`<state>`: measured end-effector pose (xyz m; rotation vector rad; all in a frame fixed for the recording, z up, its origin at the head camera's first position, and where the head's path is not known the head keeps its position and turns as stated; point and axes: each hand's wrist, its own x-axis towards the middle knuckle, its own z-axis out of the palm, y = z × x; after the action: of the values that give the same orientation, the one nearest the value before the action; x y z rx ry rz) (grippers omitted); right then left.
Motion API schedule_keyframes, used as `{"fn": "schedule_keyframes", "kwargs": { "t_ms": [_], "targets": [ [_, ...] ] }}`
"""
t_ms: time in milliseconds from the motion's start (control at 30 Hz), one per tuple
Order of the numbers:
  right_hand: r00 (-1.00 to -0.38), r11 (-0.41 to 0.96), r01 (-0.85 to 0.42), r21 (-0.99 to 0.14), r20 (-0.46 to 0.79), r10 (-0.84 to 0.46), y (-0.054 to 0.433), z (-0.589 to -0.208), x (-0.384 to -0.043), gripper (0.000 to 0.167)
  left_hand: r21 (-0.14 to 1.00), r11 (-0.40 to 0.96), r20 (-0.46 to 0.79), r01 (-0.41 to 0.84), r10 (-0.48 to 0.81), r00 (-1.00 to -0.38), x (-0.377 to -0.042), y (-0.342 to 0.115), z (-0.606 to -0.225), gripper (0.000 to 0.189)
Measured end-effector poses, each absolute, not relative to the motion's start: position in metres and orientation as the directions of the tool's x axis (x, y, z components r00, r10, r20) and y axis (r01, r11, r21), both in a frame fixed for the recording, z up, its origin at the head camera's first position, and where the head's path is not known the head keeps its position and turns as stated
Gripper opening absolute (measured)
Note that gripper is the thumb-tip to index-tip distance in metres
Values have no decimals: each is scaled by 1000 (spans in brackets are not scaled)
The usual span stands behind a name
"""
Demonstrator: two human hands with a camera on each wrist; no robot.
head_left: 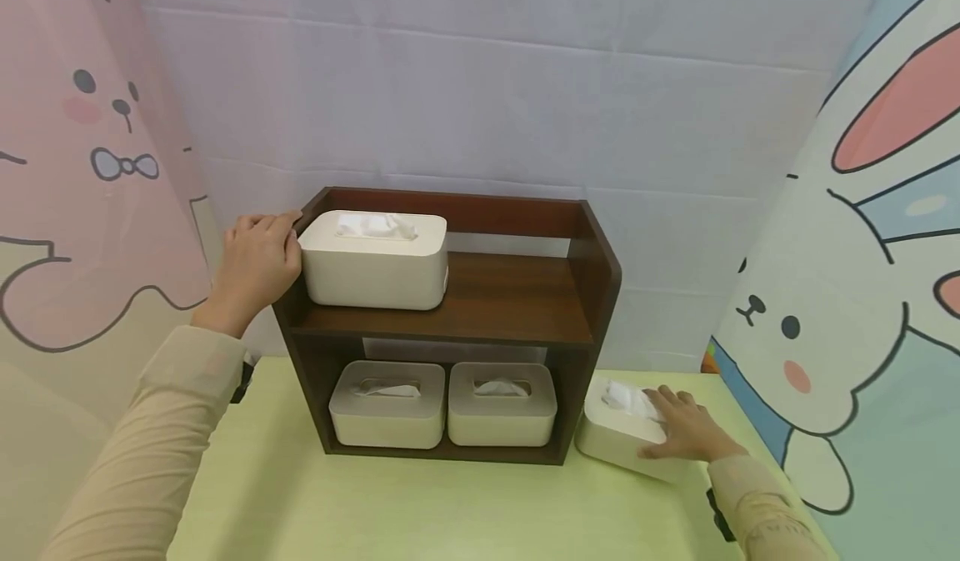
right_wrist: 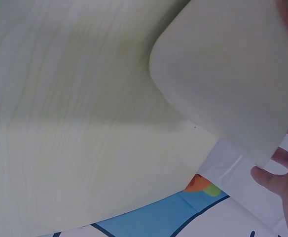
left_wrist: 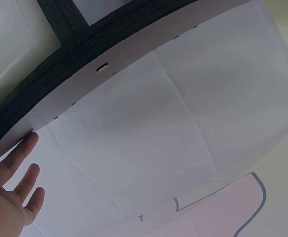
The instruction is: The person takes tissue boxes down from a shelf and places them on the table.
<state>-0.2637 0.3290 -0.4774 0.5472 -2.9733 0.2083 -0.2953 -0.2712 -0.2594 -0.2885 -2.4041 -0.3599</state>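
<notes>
My left hand is at the upper left side panel of a dark brown two-tier shelf. In the left wrist view one finger touches the panel while other fingers stand off it. Beside that hand, a white tissue box sits on the upper tier. Two more tissue boxes, left and right, stand side by side on the lower tier. My right hand grips the right end of another tissue box, outside the shelf at its right, with the thumb along the front.
A pale yellow-green wood-grain table carries the shelf. Behind it hangs a white cloth. Curtains with cartoon animals, pink on the left and blue-white on the right, flank the table.
</notes>
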Motion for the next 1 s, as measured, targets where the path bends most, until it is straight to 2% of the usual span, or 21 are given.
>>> {"fn": "schedule_keyframes", "kwargs": {
  "t_ms": [267, 433, 733, 1000],
  "targets": [
    [-934, 913, -356, -197, 64, -351, 332, -476, -271, 100, 184, 937, 659, 296, 106, -744, -295, -271, -259, 38],
    [-946, 916, -309, -257, -19, -324, 331, -474, -274, 105, 185, 937, 657, 296, 107, -747, -295, -271, -259, 38],
    [-974, 964, -192, -182, -87, -210, 329, -464, -276, 113, 194, 935, 653, 296, 102, -750, -295, -271, -258, 38],
    [-979, 971, -131, -200, -131, -159, 332, -464, -276, 118, 192, 936, 649, 296, 105, -753, -295, -271, -258, 38]
  ]
}}
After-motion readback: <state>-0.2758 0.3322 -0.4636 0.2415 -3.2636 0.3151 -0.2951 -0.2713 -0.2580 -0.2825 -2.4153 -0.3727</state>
